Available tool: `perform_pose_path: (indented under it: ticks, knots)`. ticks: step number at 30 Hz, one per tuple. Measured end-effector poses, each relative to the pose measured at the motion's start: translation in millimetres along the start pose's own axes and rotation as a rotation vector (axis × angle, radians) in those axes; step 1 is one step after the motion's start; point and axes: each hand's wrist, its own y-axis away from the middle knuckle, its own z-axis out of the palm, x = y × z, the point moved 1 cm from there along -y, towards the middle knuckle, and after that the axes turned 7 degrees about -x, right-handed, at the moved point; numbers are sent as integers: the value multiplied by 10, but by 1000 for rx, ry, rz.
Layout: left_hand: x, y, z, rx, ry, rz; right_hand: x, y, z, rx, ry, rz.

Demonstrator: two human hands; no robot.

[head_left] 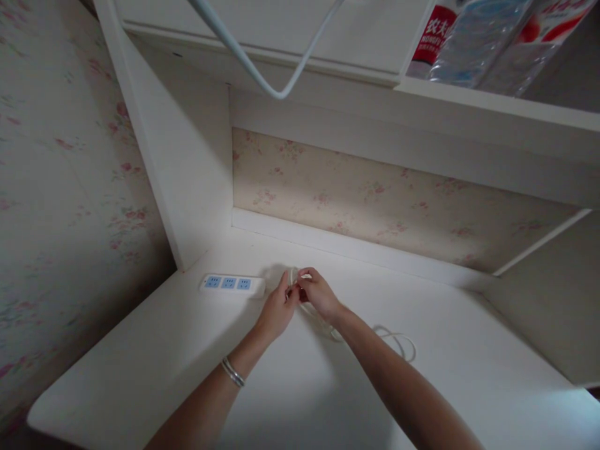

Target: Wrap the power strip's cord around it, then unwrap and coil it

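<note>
Both hands meet over the white desk, fingers closed around a white cord point(291, 275). My left hand point(277, 309), with a silver bangle on its wrist, pinches the cord from the left. From the right, my right hand point(319, 292) grips it with bent fingers. Just left of the hands lies a white power strip point(255, 287) with several blue socket faces. More of the cord runs beneath my right forearm and ends in loose loops point(405, 340) on the desk. What sits between the fingertips is partly hidden.
The white desktop point(450, 375) spreads around the hands, with a side panel point(187, 156) at left. Overhead, a shelf point(492, 106) carries wrapped water bottles point(482, 40). A pale bent rod point(280, 94) hangs in front of the cabinet. Floral wallpaper point(356, 187) covers the back.
</note>
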Motion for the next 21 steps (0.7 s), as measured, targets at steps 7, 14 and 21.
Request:
perform_pose_path:
  ticks: [7,14,21]
  knots:
    - [27,53,12,38,-240,117,198,88,-88,84,-192,45]
    - [-28,45,39,110,-285,101,367,15,-178,-23,440,-198]
    - [2,60,21,242,-439,173,394,-132,-236,-10,862,-558]
